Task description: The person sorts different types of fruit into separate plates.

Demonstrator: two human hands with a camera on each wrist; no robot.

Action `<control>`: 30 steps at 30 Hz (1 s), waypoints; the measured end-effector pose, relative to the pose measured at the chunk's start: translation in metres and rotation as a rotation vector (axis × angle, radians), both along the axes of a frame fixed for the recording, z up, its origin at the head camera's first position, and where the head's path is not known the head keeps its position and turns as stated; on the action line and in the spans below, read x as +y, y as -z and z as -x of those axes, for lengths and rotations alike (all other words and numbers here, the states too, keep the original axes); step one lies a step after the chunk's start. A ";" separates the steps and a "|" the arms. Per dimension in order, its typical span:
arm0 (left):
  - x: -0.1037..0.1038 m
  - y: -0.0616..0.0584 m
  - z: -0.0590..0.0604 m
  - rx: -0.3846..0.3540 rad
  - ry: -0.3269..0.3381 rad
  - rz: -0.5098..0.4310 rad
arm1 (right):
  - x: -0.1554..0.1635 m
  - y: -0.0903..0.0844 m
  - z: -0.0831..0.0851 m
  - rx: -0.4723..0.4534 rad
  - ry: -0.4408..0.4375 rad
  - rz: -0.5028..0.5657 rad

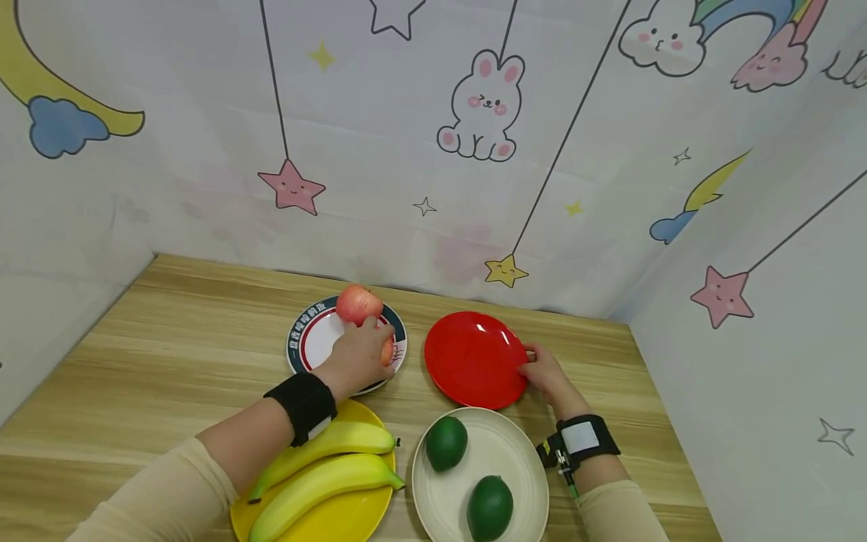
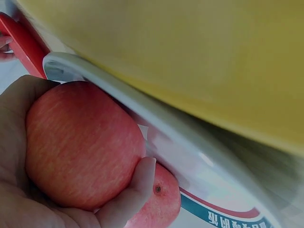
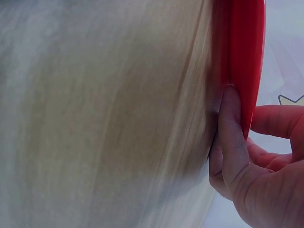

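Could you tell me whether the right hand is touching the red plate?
Touching. The right wrist view shows the right hand with its thumb pressed against the red plate at its rim.

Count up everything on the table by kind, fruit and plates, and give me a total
Apples: 2, one on the patterned plate, one gripped by the left hand
Bananas: 2
Green fruits: 2
Plates: 4, patterned, red (right hand at its rim), yellow, cream
Total: 10
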State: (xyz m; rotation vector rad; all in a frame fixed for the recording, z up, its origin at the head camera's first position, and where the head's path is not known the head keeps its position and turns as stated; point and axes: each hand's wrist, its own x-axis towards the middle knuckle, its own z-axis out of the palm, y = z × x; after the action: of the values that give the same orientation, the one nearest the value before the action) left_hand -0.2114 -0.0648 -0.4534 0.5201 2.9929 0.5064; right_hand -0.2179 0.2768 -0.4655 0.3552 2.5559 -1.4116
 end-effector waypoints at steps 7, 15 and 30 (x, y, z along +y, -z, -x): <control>0.001 -0.003 -0.002 -0.031 -0.008 -0.008 | 0.001 0.002 0.001 -0.010 0.010 -0.007; 0.003 -0.005 -0.002 -0.028 0.032 -0.055 | 0.001 0.003 0.003 0.005 0.022 0.022; 0.011 -0.016 -0.006 0.003 0.074 -0.072 | 0.002 0.002 0.003 -0.010 0.021 0.051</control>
State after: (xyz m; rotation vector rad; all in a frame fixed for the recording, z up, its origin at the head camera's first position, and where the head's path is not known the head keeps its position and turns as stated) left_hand -0.2053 -0.0538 -0.4370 0.6348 2.9548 0.6093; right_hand -0.2208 0.2789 -0.4678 0.3809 2.5104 -1.4757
